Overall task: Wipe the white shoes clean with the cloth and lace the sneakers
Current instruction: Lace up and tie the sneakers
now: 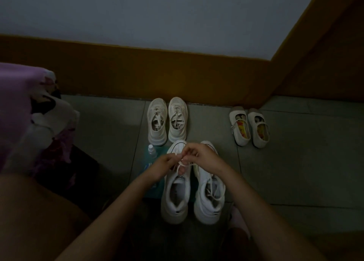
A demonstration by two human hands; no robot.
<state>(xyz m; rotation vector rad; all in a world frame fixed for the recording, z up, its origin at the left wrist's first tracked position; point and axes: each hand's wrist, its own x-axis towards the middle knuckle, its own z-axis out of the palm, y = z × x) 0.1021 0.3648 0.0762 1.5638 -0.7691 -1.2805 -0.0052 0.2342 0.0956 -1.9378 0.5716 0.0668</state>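
Open floor tile point(295, 166) right of the near right sneaker point(209, 197), wide pass there up to the strap shoes point(249, 128) by the corner. More bare tile on the left, between the purple fabric heap point(29, 113) and the far sneaker pair point(167, 121). Tight spots: bottle point(151, 150) just beside the toe of the near left sneaker point(175, 193), close by the left hand point(166, 163); far pair's heels almost at the near toes; narrow gap between the two near sneakers. Left hand and right hand point(199, 158) both pinch the lace point(187, 164) above the left toe, blocking it from above. Baseboard point(137, 77) closes the far side; a bare leg point(39, 211) fills lower left.
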